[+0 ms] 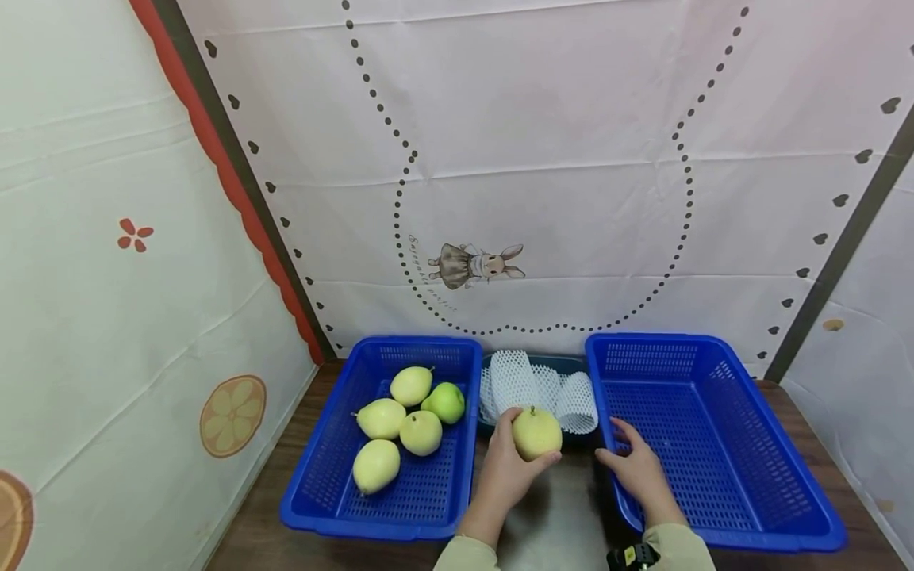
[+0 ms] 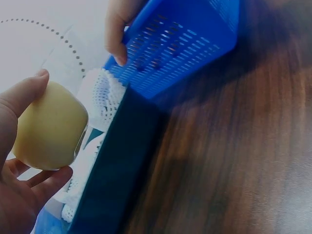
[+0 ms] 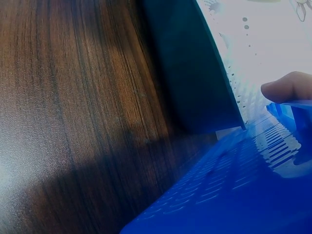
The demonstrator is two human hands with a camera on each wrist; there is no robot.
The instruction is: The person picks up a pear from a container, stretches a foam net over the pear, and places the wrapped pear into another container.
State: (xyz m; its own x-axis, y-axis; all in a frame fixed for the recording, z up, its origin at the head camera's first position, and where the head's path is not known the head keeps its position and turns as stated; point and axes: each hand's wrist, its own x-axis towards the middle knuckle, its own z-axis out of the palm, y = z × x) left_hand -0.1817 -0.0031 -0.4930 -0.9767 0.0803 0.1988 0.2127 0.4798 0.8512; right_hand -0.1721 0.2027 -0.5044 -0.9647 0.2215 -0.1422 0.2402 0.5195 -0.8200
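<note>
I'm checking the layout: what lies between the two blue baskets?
The head view shows a dark green bin of white foam nets, plus the left hand holding a pear.

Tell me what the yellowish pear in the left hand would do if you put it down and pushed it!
The pear would probably roll, because its sides look round. It may wobble instead of rolling straight, since the left wrist view shows a slightly uneven outline. It could be a bit slippery too, as its skin looks smooth.
</note>
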